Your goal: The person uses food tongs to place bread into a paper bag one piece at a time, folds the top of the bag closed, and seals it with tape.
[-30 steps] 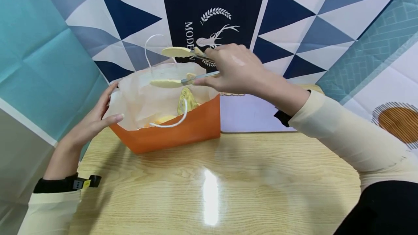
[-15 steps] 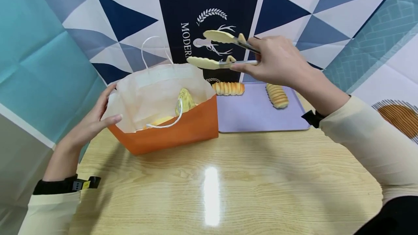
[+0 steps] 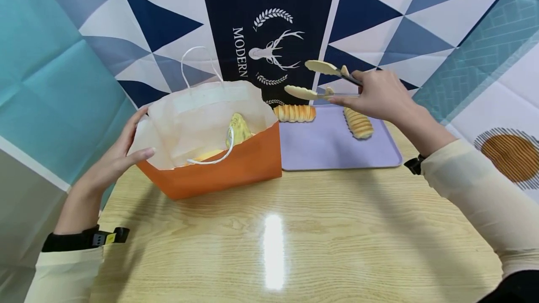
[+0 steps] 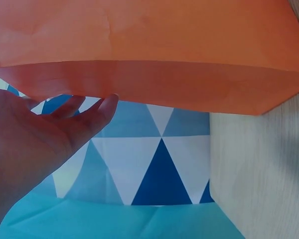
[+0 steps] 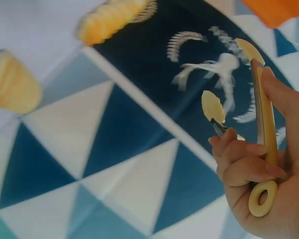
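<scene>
My right hand [image 3: 381,95] grips a pair of tongs [image 3: 337,95] with pale yellow scalloped tips and metal arms. The tips are spread with nothing between them, over the back of the lilac tray [image 3: 320,153]. On that tray lie two ridged bread rolls, one roll [image 3: 294,113] at the back left and another roll [image 3: 358,123] at the right. My left hand [image 3: 109,162] rests on the left side of an orange paper bag [image 3: 227,167], fingers extended and thumb at its edge. Inside the upright bag show a yellow-green speckled bread [image 3: 238,130] and a flat yellow piece [image 3: 210,155].
White cord handles [image 3: 216,160] stand out from both sides of the bag. The bag's right end meets the tray's left edge. A wood-grain table [image 3: 320,233] lies under everything, and a patterned cloth [image 3: 168,13] hangs right behind.
My right hand has moved right with the tongs, from over the bag to over the tray. The two rolls have come into view. My left hand has stayed at the bag.
</scene>
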{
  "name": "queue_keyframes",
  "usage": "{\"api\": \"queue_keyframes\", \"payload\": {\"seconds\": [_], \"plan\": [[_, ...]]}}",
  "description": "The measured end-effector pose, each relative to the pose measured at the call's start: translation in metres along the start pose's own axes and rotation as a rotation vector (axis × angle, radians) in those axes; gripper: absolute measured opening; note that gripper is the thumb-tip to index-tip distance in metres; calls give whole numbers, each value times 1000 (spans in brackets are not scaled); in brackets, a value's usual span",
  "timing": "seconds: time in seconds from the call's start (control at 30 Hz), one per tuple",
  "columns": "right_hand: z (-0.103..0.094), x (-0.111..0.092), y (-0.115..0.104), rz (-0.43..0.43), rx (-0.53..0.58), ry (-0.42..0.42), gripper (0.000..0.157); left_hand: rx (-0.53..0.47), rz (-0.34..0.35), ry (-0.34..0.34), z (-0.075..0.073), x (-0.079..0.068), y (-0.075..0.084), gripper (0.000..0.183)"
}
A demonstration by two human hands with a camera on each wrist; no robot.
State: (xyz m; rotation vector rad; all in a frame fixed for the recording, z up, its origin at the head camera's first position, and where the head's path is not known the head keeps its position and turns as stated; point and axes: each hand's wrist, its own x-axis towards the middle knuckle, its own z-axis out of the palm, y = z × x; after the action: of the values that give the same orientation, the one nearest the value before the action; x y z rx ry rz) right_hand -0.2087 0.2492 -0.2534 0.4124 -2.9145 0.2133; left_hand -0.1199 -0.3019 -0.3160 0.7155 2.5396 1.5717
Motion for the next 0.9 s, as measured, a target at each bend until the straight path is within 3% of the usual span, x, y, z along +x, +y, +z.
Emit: {"api": "queue_keyframes", "payload": {"seconds": [0.17,0.4,0.73,0.9], "plan": [[34,7,21,31,-15,-32,82,2,-8,6,1,0,0,87],[75,18,41,56,-27,-138,112,-18,4,0,2,0,0,88],[119,38,52,78,-79,-206,104,-21,22,2,1,0,1,88],[130,47,52,70,-91,-205,91,-34,34,2,1,1,1,88]]}}
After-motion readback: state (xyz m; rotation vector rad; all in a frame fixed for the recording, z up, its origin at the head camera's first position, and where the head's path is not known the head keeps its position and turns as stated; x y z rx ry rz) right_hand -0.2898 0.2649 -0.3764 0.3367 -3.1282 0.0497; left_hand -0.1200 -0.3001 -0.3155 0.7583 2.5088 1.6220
